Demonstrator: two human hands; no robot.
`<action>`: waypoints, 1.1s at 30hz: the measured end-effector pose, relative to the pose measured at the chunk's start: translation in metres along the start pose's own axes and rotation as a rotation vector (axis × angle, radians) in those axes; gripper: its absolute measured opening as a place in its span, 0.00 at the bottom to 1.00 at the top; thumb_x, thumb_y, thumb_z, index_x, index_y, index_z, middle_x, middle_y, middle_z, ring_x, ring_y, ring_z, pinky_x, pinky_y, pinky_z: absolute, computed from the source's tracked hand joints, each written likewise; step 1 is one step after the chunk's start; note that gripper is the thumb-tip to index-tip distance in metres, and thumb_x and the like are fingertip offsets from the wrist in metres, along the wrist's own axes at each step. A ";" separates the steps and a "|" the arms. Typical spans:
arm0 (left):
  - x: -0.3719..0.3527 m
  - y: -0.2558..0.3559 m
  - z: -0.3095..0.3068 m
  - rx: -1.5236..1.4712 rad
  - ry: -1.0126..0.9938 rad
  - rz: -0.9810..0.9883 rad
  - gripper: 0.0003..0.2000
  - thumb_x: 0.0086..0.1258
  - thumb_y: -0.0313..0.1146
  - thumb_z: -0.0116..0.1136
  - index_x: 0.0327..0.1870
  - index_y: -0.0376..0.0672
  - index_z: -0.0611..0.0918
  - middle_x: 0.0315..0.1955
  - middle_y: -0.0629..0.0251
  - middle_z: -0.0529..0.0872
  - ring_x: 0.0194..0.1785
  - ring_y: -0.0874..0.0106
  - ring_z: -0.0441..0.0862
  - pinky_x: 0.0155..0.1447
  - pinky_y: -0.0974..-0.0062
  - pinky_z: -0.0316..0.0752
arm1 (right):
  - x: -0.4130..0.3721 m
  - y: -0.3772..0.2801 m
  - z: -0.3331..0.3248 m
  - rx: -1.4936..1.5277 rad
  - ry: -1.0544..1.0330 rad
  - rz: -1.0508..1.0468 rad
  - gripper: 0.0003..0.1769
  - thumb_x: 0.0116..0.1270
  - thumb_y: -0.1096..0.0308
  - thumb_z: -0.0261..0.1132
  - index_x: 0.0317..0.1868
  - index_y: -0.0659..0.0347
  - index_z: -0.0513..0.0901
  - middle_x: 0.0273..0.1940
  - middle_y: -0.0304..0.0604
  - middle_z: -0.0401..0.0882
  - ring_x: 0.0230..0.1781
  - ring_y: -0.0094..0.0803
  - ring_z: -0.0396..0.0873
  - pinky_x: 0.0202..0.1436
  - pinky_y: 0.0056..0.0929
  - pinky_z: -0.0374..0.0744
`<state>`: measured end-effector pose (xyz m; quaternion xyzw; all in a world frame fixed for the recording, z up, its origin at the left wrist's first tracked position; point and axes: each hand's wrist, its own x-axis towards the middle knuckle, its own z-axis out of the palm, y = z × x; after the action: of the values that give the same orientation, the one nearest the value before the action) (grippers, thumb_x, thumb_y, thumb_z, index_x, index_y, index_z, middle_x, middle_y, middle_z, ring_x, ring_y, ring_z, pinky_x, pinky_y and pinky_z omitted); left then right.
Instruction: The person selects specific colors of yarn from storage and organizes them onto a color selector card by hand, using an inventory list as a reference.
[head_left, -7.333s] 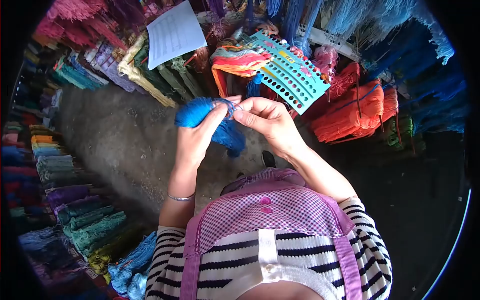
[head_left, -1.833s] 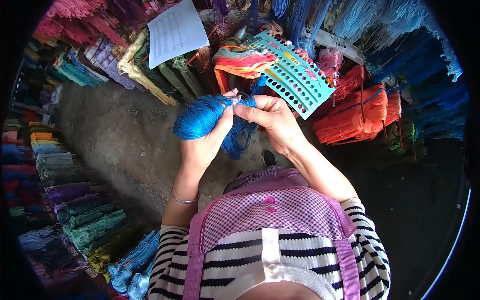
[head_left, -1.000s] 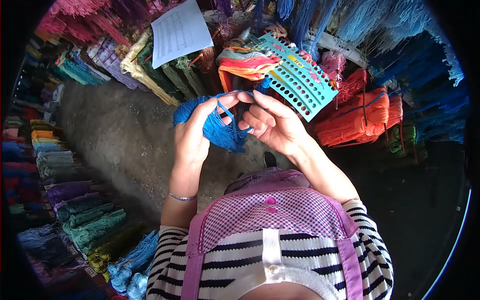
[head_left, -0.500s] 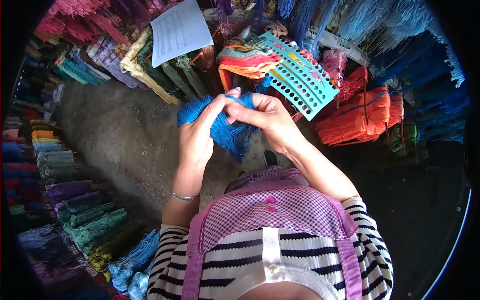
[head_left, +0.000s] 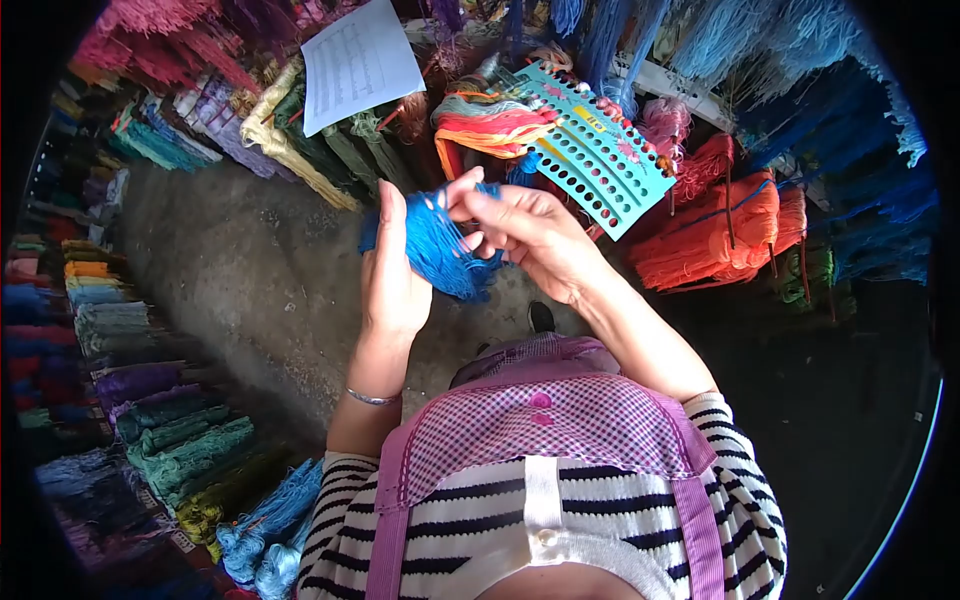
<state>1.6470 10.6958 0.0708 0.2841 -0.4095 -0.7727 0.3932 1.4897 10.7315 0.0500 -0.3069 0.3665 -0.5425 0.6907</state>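
Observation:
A bundle of blue thread [head_left: 440, 248] hangs between my two hands, above the floor. My left hand [head_left: 397, 285] is around its left side, with the thumb raised and the other fingers partly hidden behind the strands. On the other side, my right hand [head_left: 530, 230] has its fingers bent and pinched at the bundle's right end, slightly blurred. Just beyond my right hand lies a turquoise card with rows of punched holes [head_left: 600, 150]. Orange, pink and grey threads [head_left: 495, 125] are looped at the card's left edge.
A printed white sheet [head_left: 362, 70] lies on the hanging skeins at the back. Orange-red skeins [head_left: 715, 235] hang at right, and light blue threads [head_left: 790, 50] above them. Green skeins [head_left: 195, 450] line a rack at left. Grey floor [head_left: 240, 270] shows between the racks.
The left thumb has lifted away from the right hand and now points up. My right hand's fingers have shifted on the thread, and the blue bundle is more spread and hangs less low.

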 end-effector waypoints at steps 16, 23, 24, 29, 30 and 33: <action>-0.003 -0.007 -0.007 0.194 -0.005 0.225 0.08 0.68 0.25 0.56 0.42 0.31 0.84 0.40 0.55 0.86 0.41 0.73 0.83 0.49 0.77 0.78 | -0.021 -0.002 -0.001 0.078 0.006 -0.155 0.10 0.64 0.70 0.67 0.44 0.63 0.83 0.41 0.39 0.84 0.39 0.22 0.78 0.46 0.22 0.74; -0.003 -0.002 0.000 0.096 0.040 0.115 0.20 0.77 0.42 0.46 0.51 0.30 0.79 0.48 0.55 0.83 0.49 0.69 0.82 0.51 0.72 0.79 | -0.010 0.004 -0.010 0.160 -0.073 -0.233 0.12 0.71 0.63 0.59 0.42 0.65 0.81 0.41 0.40 0.83 0.40 0.25 0.78 0.48 0.24 0.74; -0.003 -0.001 0.005 0.063 0.067 0.082 0.27 0.78 0.49 0.37 0.53 0.29 0.78 0.51 0.57 0.82 0.51 0.69 0.81 0.52 0.71 0.78 | -0.008 0.005 -0.009 0.093 -0.054 -0.211 0.14 0.71 0.60 0.59 0.41 0.64 0.81 0.40 0.40 0.82 0.39 0.25 0.78 0.48 0.25 0.74; -0.001 -0.013 -0.006 0.126 -0.015 0.209 0.28 0.78 0.50 0.36 0.53 0.30 0.78 0.51 0.58 0.82 0.53 0.71 0.80 0.57 0.73 0.74 | -0.006 0.004 0.004 -0.078 -0.038 -0.151 0.09 0.64 0.67 0.67 0.42 0.63 0.84 0.38 0.37 0.83 0.36 0.21 0.76 0.47 0.22 0.74; -0.002 -0.011 -0.005 0.087 -0.016 0.193 0.25 0.78 0.47 0.39 0.52 0.29 0.79 0.50 0.57 0.82 0.51 0.71 0.80 0.56 0.74 0.74 | -0.006 0.006 0.003 -0.077 -0.042 -0.149 0.09 0.64 0.67 0.67 0.42 0.63 0.84 0.38 0.37 0.83 0.36 0.21 0.76 0.47 0.22 0.74; -0.002 -0.012 -0.012 0.167 0.013 0.247 0.21 0.77 0.41 0.45 0.50 0.29 0.80 0.47 0.56 0.84 0.48 0.71 0.82 0.55 0.76 0.74 | -0.005 0.006 0.005 -0.027 -0.031 -0.144 0.07 0.60 0.73 0.69 0.40 0.63 0.85 0.38 0.37 0.84 0.36 0.22 0.78 0.47 0.24 0.75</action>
<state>1.6524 10.6971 0.0544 0.2683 -0.5017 -0.6798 0.4628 1.4959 10.7380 0.0488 -0.3502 0.3400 -0.5810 0.6513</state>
